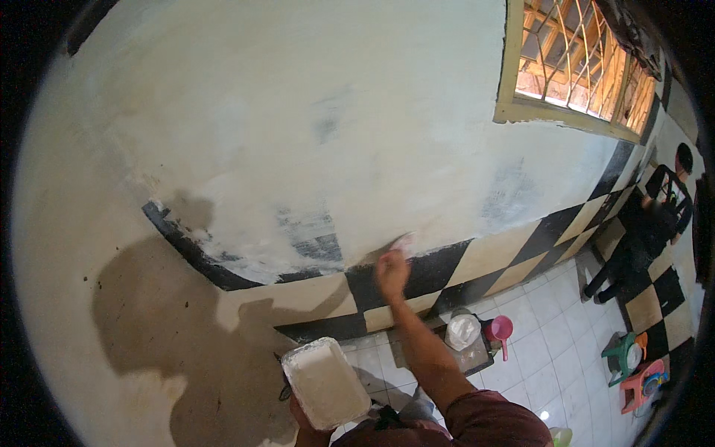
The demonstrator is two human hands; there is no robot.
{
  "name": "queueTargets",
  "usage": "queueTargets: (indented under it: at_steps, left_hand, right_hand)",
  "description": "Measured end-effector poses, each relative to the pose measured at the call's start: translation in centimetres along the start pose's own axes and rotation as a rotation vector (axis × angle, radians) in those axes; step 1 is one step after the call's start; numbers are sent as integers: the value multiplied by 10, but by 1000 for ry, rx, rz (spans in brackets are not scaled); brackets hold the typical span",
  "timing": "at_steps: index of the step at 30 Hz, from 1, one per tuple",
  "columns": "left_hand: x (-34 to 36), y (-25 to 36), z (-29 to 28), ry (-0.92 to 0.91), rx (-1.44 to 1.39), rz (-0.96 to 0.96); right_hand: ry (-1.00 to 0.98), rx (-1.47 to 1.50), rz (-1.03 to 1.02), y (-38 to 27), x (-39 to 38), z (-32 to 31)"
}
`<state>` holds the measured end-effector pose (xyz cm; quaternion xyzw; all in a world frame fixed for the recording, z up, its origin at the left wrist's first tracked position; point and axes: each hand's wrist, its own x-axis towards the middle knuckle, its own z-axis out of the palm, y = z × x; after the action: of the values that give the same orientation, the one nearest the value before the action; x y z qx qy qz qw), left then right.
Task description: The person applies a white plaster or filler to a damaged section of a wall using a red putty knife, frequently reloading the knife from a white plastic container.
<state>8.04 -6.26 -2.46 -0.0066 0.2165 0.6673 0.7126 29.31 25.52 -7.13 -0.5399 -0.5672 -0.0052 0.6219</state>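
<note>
Gripped tray (352, 375) in left hand (301, 417), pinched spreader (404, 242) in right hand (392, 274) at wall (417, 112); looked well along, mostly white above, thin over dark patches (314, 237), with lower checks (441, 268) bare.

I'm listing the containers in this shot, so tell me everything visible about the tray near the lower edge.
The tray is a shallow, oblong, pale container with rounded corners and a raised rim marked with whitish smears. It looks like plastic, though that is uncertain. A cream-coloured layer covers its inside; its depth is unclear. The open face is turned toward the camera, the long sides slanting down to the right. The left hand supports it at the lower left, mostly hidden behind it.
</note>
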Motion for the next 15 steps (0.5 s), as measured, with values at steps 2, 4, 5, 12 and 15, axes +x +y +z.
queueTargets:
  at_steps: [2, 4, 5, 12, 15]
  left_hand:
    - [-4, 6, -7, 20, 17, 27]
    - [-4, 11, -15, 49, 48, 60]
    - [-3, 11, -13, 56, 24, 57]
    - [-8, 13, 7, -6, -113, 76]
    - [-5, 8, 5, -87, -164, -2]
  right_hand:
    - [-206, 190, -44, -63, -40, 27]
    - [-257, 279, -166, -93, -71, 29]
    - [-333, 330, -81, -100, -82, 24]
    - [95, 1046, 1026, -75, -67, 24]
    - [358, 1471, 1236, -46, 13, 27]
